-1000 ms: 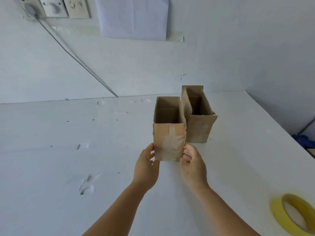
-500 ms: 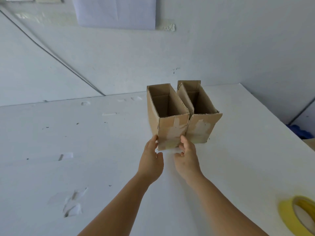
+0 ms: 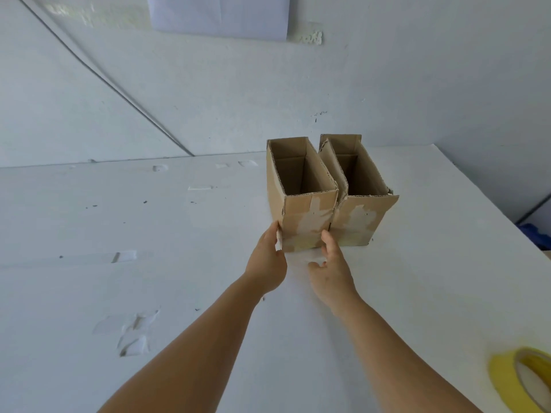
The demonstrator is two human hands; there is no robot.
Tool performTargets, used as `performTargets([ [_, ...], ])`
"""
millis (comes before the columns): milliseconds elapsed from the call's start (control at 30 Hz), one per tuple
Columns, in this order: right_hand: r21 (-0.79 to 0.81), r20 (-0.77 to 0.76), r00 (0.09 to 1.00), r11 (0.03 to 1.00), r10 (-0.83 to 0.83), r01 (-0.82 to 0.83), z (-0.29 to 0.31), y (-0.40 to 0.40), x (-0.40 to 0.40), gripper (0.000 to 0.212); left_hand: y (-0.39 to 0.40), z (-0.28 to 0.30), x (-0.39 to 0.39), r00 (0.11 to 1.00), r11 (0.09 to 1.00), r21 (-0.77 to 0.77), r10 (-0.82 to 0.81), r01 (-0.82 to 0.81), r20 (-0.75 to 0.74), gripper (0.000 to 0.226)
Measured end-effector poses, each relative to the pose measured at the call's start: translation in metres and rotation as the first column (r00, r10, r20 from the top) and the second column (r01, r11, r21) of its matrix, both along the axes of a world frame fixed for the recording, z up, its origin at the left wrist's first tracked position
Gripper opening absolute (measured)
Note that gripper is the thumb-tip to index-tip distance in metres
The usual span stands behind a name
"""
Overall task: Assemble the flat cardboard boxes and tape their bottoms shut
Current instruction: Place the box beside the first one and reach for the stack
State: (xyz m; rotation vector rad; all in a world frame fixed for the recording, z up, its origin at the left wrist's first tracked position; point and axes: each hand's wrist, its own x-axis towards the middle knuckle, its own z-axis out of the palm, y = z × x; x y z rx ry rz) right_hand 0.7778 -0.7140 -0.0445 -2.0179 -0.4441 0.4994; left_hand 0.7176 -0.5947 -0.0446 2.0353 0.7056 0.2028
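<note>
Near box point(image 3: 301, 204) at table point(image 3: 149, 293) far edge; left hand point(image 3: 267, 265) and right hand point(image 3: 331, 269) loose-fingered beside it. Seat it flush against second box point(image 3: 362, 216).

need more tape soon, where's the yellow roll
In the head view the yellow tape roll lies on the white table at the bottom right corner, right of the right forearm.

A white table point(image 3: 119, 293) (scuffed, with peeled patches of tape residue) fills the near scene. Beyond stands a white wall point(image 3: 387, 84), a grey cable point(image 3: 98, 76) slanting across it, a pale paper sheet point(image 3: 219, 14) at top.
</note>
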Motion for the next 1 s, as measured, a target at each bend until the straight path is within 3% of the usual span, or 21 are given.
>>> performTargets([
  [133, -0.043, 0.027, 0.998, 0.997, 0.060, -0.058, 0.011, -0.009, -0.007, 0.067, -0.007, 0.008, -0.013, 0.994, 0.996, 0.088, 0.020, -0.011, -0.104, 0.061],
  [267, -0.175, 0.110, 0.974, 0.969, 0.198, -0.178, 0.020, -0.025, -0.022, 0.064, -0.026, 0.020, -0.042, 0.965, 0.949, 0.299, -0.018, 0.099, -0.263, 0.062],
  [500, -0.425, 0.254, 0.832, 0.829, 0.493, -0.362, 0.023, -0.062, -0.061, 0.064, -0.070, 0.031, -0.108, 0.934, 0.808, 0.559, 0.030, 0.188, -0.356, 0.059],
  [667, -0.503, 0.305, 0.687, 0.724, 0.660, -0.473, 0.026, -0.077, -0.101, 0.061, -0.097, 0.033, -0.171, 0.920, 0.795, 0.597, 0.147, 0.108, -0.362, 0.059],
  [1000, -0.523, 0.314, 0.494, 0.582, 0.811, -0.623, 0.031, -0.049, -0.215, 0.061, -0.095, 0.039, -0.313, 0.872, 0.802, 0.591, 0.349, -0.088, -0.344, 0.060],
])
